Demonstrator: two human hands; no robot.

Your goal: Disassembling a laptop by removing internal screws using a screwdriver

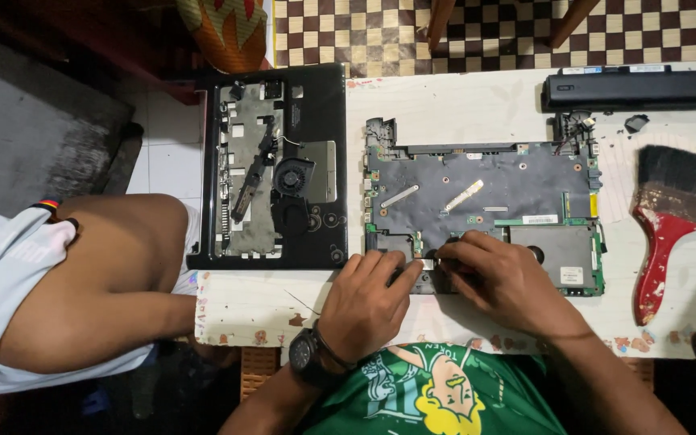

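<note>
Fingers of the left hand (368, 300) and right hand (499, 280) are pinching together on a small part at the near edge of the motherboard (481, 205), where a slipping or overly forceful pull is risking damage.

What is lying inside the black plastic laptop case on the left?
Inside the black plastic laptop case: a round black fan, a grey metal plate and a long black bar. Whatever lies beneath them is covered.

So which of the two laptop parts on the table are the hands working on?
The grey motherboard at centre, not the black case shell to its left. The left hand and right hand meet at its near edge.
</note>
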